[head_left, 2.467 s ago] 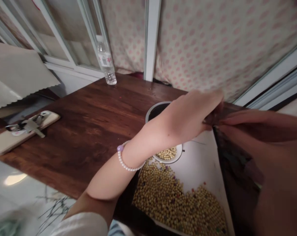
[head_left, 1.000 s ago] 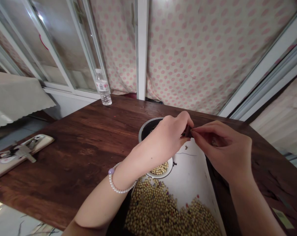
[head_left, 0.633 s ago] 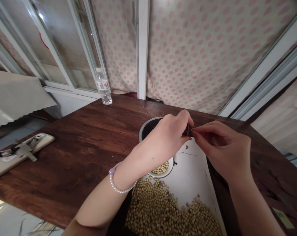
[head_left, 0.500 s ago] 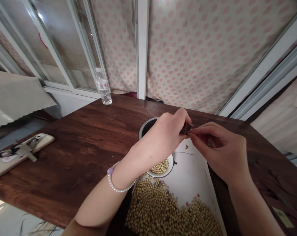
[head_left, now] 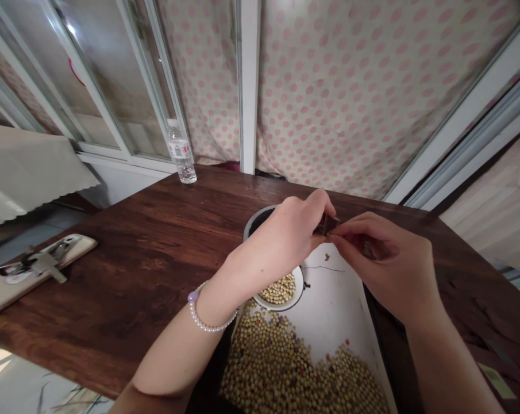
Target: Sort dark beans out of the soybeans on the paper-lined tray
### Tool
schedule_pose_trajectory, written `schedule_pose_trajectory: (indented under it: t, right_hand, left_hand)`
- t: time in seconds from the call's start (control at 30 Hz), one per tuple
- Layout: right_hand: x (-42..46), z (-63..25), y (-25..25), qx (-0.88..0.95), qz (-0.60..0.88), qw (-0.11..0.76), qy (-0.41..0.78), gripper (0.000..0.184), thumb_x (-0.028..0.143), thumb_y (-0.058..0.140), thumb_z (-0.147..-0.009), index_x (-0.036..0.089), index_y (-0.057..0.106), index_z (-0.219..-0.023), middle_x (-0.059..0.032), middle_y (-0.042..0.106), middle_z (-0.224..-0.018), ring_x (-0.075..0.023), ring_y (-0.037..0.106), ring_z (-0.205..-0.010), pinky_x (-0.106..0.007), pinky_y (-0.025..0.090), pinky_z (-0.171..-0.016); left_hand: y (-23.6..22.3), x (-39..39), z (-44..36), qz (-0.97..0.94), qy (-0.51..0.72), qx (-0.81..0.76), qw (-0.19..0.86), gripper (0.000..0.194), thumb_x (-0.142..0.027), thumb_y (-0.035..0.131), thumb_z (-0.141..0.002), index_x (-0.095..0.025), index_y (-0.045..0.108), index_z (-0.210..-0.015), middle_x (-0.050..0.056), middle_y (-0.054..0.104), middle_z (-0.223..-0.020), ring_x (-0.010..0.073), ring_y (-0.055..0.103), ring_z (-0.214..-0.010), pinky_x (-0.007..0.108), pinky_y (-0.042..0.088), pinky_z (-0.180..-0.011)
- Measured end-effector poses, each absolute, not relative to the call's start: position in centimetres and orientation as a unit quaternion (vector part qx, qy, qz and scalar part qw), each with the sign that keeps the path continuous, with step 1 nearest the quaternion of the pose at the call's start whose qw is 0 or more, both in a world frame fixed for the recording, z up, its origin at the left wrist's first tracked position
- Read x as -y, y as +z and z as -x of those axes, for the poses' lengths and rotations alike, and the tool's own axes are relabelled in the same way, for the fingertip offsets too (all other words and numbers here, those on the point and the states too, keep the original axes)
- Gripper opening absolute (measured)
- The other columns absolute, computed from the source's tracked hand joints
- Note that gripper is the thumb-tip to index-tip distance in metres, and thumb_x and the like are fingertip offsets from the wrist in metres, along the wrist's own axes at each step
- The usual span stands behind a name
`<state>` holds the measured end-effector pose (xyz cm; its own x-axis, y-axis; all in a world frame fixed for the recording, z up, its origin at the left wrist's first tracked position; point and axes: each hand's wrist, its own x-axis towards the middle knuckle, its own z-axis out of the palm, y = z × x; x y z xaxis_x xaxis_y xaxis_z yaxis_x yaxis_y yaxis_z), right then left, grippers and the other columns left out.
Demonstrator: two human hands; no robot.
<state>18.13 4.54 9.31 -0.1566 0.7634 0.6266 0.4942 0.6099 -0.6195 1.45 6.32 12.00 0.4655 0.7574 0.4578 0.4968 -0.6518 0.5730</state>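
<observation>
My left hand [head_left: 297, 221], a pearl bracelet on its wrist, is closed around a small dark brown thing [head_left: 330, 224] whose kind I cannot make out. From the right, the thumb and forefinger of my right hand [head_left: 389, 259] pinch at the edge of that same thing. Both hands hang over the far end of a white tray [head_left: 328, 305]. Yellow soybeans [head_left: 281, 362], with a few red and dark ones among them, cover the near part of the tray. Under my left forearm sits a white bowl [head_left: 300, 287] of beans. A larger grey-rimmed bowl [head_left: 251, 221] is partly hidden behind my left hand.
On the dark wooden table [head_left: 147, 241], a water bottle [head_left: 182, 152] stands at the far edge. Keys [head_left: 44, 264] lie on a pale board [head_left: 81, 246] at the left. A dotted curtain [head_left: 328, 92] hangs beyond the table.
Both hands stay in nearly the same place, with only slight shifts of the fingers. The brown thing between them has turned a little.
</observation>
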Motion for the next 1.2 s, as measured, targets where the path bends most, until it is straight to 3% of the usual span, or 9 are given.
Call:
schedule_pose_trajectory:
  t: [0.23, 0.47, 0.57, 0.73, 0.87, 1.0, 1.13, 1.2]
  right_hand:
    - [-5.2, -18.0, 9.0, 0.722, 0.424, 0.524, 0.155, 0.007, 0.015, 0.062, -0.076, 0.019, 0.065, -0.080, -0.0014, 0.061, -0.077, -0.0133, 0.055, -0.069, -0.027, 0.044, -0.060]
    - [-5.6, -18.3, 9.2, 0.664, 0.398, 0.546, 0.321, 0.006, 0.024, 0.064, -0.075, 0.020, 0.065, -0.078, -0.0006, 0.065, -0.076, -0.0126, 0.058, -0.069, -0.025, 0.047, -0.063]
    - [-5.5, -18.0, 9.2, 0.664, 0.382, 0.547, 0.337, 0.006, 0.024, 0.065, -0.073, 0.019, 0.064, -0.076, -0.0005, 0.065, -0.074, -0.0127, 0.059, -0.069, -0.025, 0.047, -0.063]
    - [-5.5, -16.7, 8.0, 0.703, 0.416, 0.489, 0.306, 0.005, 0.023, 0.062, -0.072, 0.019, 0.063, -0.072, -0.0017, 0.064, -0.070, -0.0137, 0.058, -0.065, -0.027, 0.046, -0.060]
    - [-5.6, -15.6, 5.1, 0.726, 0.425, 0.421, 0.339, 0.010, 0.024, 0.056, -0.075, 0.019, 0.065, -0.072, -0.0025, 0.067, -0.074, -0.0140, 0.059, -0.065, -0.027, 0.046, -0.058]
    - [-5.2, -14.6, 2.1, 0.730, 0.421, 0.401, 0.359, 0.011, 0.023, 0.056, -0.075, 0.019, 0.065, -0.072, -0.0027, 0.066, -0.074, -0.0150, 0.060, -0.068, -0.028, 0.046, -0.060]
    - [-5.0, -14.3, 0.6, 0.735, 0.418, 0.389, 0.366, 0.009, 0.022, 0.056, -0.074, 0.020, 0.065, -0.072, -0.0018, 0.065, -0.076, -0.0151, 0.058, -0.072, -0.029, 0.045, -0.063]
    - [-4.9, -14.4, 0.3, 0.736, 0.419, 0.382, 0.370, 0.009, 0.022, 0.056, -0.075, 0.021, 0.064, -0.073, -0.0011, 0.064, -0.076, -0.0147, 0.057, -0.072, -0.028, 0.044, -0.063]
  left_hand:
    - [11.9, -6.8, -1.5, -0.846, 0.369, -0.348, 0.163, 0.018, -0.010, 0.059, -0.077, -0.015, 0.053, -0.093, 0.003, 0.066, -0.086, 0.0168, 0.064, -0.082, 0.027, 0.050, -0.068]
    - [12.8, -6.5, -1.3, -0.845, 0.415, -0.291, 0.171, 0.028, -0.005, 0.061, -0.073, -0.017, 0.061, -0.099, 0.001, 0.068, -0.097, 0.0125, 0.063, -0.085, 0.024, 0.051, -0.077]
    - [12.8, -6.2, -0.8, -0.838, 0.424, -0.289, 0.184, 0.033, -0.008, 0.064, -0.073, -0.018, 0.061, -0.105, 0.001, 0.068, -0.101, 0.0128, 0.063, -0.089, 0.024, 0.051, -0.080]
    - [10.8, -5.7, 1.2, -0.839, 0.394, -0.323, 0.189, 0.042, -0.015, 0.063, -0.075, -0.023, 0.057, -0.116, 0.005, 0.066, -0.109, 0.0181, 0.063, -0.096, 0.032, 0.053, -0.083]
    - [6.9, -5.3, 2.7, -0.796, 0.409, -0.365, 0.255, 0.059, -0.016, 0.068, -0.071, -0.023, 0.047, -0.125, 0.005, 0.070, -0.098, 0.0199, 0.066, -0.091, 0.035, 0.054, -0.079]
    - [2.8, -5.0, 3.6, -0.779, 0.406, -0.389, 0.278, 0.028, -0.018, 0.069, -0.071, -0.018, 0.064, -0.098, 0.006, 0.070, -0.097, 0.0198, 0.065, -0.091, 0.033, 0.051, -0.083]
    - [0.5, -4.6, 3.5, -0.804, 0.390, -0.380, 0.240, 0.028, -0.015, 0.072, -0.067, -0.020, 0.065, -0.094, 0.004, 0.069, -0.098, 0.0206, 0.063, -0.095, 0.043, 0.038, -0.100]
    - [0.1, -4.3, 3.4, -0.814, 0.388, -0.369, 0.225, 0.031, -0.012, 0.068, -0.070, -0.021, 0.063, -0.100, 0.004, 0.067, -0.100, 0.0198, 0.061, -0.097, 0.042, 0.039, -0.099]
